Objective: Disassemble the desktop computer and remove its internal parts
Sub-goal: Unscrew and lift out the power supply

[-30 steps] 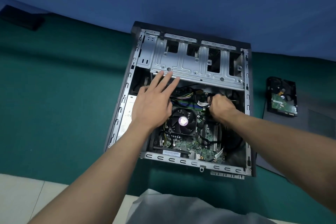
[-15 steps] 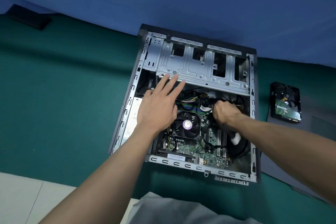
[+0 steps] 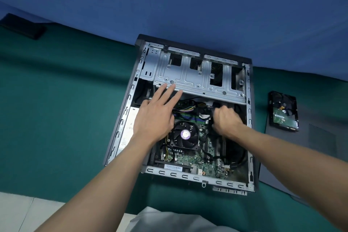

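Two hands were inside the open case (image 3: 188,176), which lay on the green mat (image 3: 56,118). Left hand (image 3: 156,117): fingers straight, spread, tips on drive cage (image 3: 199,81) edge. Right hand (image 3: 226,120): fingers curled round black cable (image 3: 211,108) near right wall. Hard drive (image 3: 284,113) lay well clear, right.

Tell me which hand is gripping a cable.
The right hand, fingers curled round a black cable; the left hand lies flat, fingers straight, on the drive cage.

Dim, even light; wide-angle edge distortion.
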